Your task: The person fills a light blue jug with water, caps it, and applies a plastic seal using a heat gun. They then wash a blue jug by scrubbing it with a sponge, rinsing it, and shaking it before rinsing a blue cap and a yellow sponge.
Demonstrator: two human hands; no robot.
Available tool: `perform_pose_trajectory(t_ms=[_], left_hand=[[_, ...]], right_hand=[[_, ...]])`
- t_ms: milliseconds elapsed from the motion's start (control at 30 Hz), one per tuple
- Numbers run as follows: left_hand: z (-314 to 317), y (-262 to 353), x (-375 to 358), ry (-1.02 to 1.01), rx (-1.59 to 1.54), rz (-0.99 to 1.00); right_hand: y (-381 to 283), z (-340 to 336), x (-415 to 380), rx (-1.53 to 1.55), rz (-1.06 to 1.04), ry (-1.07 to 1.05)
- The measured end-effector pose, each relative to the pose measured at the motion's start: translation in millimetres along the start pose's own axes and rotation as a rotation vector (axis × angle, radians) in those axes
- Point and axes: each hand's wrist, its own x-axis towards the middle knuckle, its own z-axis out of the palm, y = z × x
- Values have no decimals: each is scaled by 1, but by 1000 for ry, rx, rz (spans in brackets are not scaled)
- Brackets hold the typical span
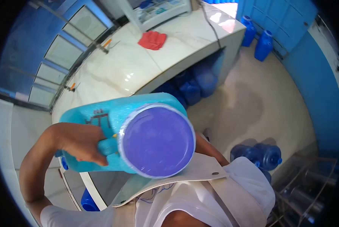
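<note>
A large teal water jug (154, 97) is held up against my chest, tilted on its side. A wide round purple lid with a pale rim (159, 140) faces up towards me at its right part. My left hand (84, 143) is closed round the jug's teal handle (109, 146), just left of the lid. Dark marks are written on the jug above that hand. My right forearm (211, 150) runs behind the lid and the jug; the hand itself is hidden, so its grip does not show.
Beyond the jug runs a white tiled counter (101, 79) with a red cloth (153, 40) and taps (103, 49). Blue containers (190, 90) sit underneath. Blue jerrycans (264, 46) stand by the door. Clear bottles (268, 156) and a metal rack (305, 189) are at right.
</note>
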Motion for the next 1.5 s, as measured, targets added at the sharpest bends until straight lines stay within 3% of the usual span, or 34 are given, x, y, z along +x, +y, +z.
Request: perform_pose_trajectory(t_ms=[33,167,233,267,300,333,400,433,467,500,533,567,633,667,733,767,800,867,900,967,1000,1067,1167,1267,1333,1400,1500], left_hand=[[-3,8,16,14,28,13],[7,26,138,-68,-450,280],[39,42,205,-125,-429,428],[53,57,226,-85,-325,367],[81,49,283,-50,-208,478],[104,51,316,55,-239,517],[143,71,378,298,-267,675],[160,85,410,417,-261,790],[168,114,446,767,-127,944],[184,130,474,1101,7,1088],[176,136,485,654,-238,839],[151,156,500,223,-445,572],[133,146,548,122,-557,445],[131,152,570,121,-544,470],[149,165,616,70,-769,366],[156,162,649,115,-598,480],[145,164,676,174,-432,598],[128,167,692,-104,-564,309],[113,177,690,-112,-403,294],[86,198,685,-170,-256,224],[70,214,688,-223,-266,182],[49,230,704,-233,-709,122],[-23,299,700,-271,-793,41],[-99,373,707,-264,-766,12],[-155,424,726,-202,-754,93],[-211,483,756,-134,-809,102],[-291,575,807,-16,-888,305]], right_hand=[[2,-21,-9,-4,-4,18],[21,-137,-49,-204,-101,249],[33,-194,-55,-447,-144,485],[37,-224,-52,-591,-140,626],[38,-250,-47,-685,-116,732],[51,-271,-49,-665,-96,748],[32,-330,-23,-518,301,582],[44,-386,8,-743,246,485],[53,-440,38,-967,173,406],[35,-408,30,-851,207,536],[14,-373,22,-726,225,668],[-25,-335,-9,-769,133,607],[-64,-317,-32,-708,9,576],[-78,-330,-56,-603,-14,628],[-103,-377,-127,-702,7,709],[-108,-404,-170,-705,6,810],[-92,-496,-215,-804,104,881],[-108,-470,-310,-629,66,1203],[-56,-583,-375,-1338,-363,912],[-81,-546,-420,-281,82,1284],[-82,-551,-432,-172,111,1308],[-111,-550,-421,-143,378,1405],[-173,-589,-378,19,441,1365],[-241,-654,-354,-47,383,1275],[-297,-684,-338,-64,360,1245],[-340,-722,-341,-87,117,1273],[-406,-738,-349,-234,-19,1419]])
